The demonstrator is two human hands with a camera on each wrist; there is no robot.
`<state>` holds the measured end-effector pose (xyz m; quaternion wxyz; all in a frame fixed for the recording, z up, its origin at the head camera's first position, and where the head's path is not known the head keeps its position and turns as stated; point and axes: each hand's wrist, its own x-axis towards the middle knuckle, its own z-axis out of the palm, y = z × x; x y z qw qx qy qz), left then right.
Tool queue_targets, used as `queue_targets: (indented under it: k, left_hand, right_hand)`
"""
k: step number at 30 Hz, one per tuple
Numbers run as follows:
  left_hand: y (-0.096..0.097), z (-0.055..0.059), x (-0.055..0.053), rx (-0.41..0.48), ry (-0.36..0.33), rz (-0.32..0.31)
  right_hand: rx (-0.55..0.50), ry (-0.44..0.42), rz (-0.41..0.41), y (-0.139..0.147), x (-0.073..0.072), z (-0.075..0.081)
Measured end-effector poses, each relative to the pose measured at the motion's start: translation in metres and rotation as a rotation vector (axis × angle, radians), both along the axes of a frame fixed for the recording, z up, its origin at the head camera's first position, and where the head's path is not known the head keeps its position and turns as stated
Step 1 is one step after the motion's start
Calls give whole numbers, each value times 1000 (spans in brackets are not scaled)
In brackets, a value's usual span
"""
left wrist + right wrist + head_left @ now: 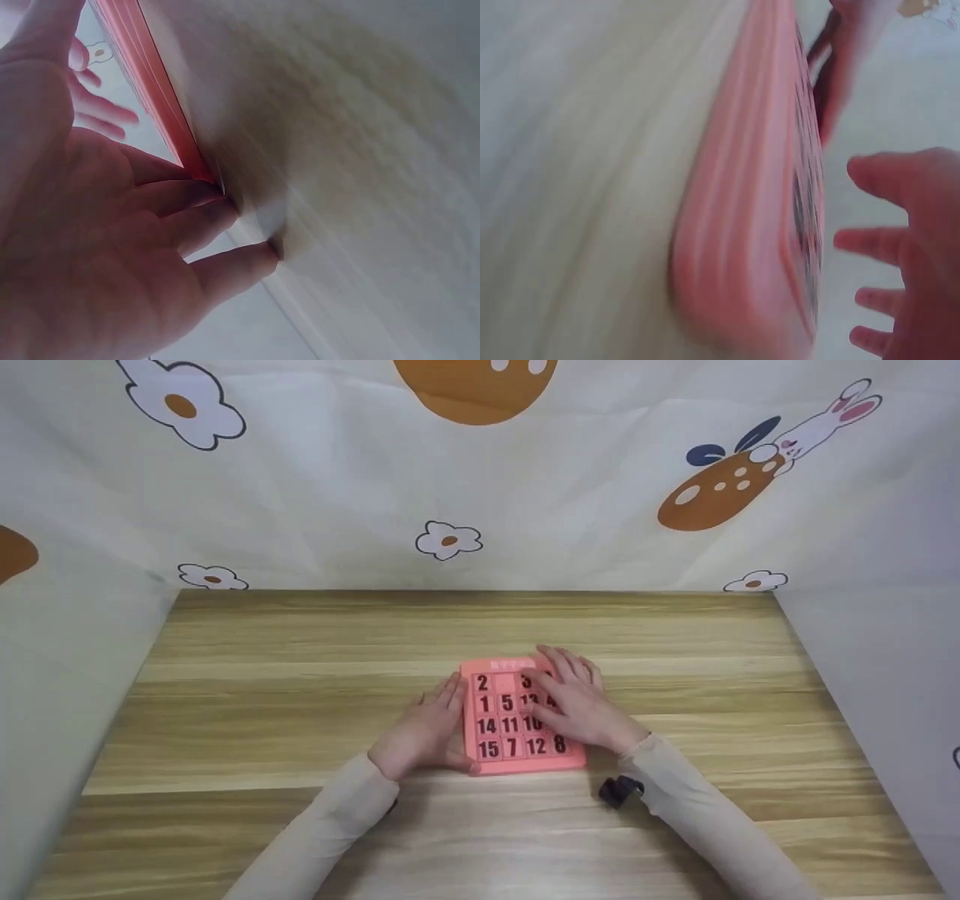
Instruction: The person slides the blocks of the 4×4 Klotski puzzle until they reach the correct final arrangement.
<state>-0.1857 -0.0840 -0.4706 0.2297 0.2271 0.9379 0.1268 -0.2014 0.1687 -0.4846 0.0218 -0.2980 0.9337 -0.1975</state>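
Note:
A pink sliding number puzzle (511, 735) lies flat on the wooden table, its black-numbered tiles set in a square frame. One cell in the top row, between 2 and 3, shows no number. My left hand (424, 735) rests at the puzzle's left side, fingers along that edge and thumb at the near left corner. In the left wrist view, its fairly straight fingertips touch the puzzle's side and the tabletop. Over the right part of the tiles is my right hand (581, 706), covering some numbers. Its spread fingers appear apart from the tile face in the right wrist view.
The wood-grain table (300, 652) stretches around the puzzle on all sides. A pale patterned cloth (337, 495) hangs behind it, and light walls stand left and right. A small black object (616, 791) sits beneath the right wrist.

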Motion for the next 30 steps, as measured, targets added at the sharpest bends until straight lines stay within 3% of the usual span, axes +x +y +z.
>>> queue_targets:
  k: [4, 12, 15, 19, 22, 30]
  left_hand:
    - [-1, 0, 0, -8, 0, 12]
    - [1, -1, 0, -9, 0, 9]
    - [1, -1, 0, -5, 0, 7]
    - [1, -1, 1, -5, 15, -3]
    - [0, 0, 2, -6, 28, -9]
    - [1, -1, 0, -1, 11, 3]
  right_hand:
    - [0, 27, -9, 10, 1, -2]
    - [28, -49, 71, 2, -2, -4]
    - [4, 0, 19, 7, -3, 0]
    - [-8, 93, -112, 20, -2, 3]
    - [6, 89, -147, 25, 0, 2]
    - [-29, -13, 30, 28, 3, -3]
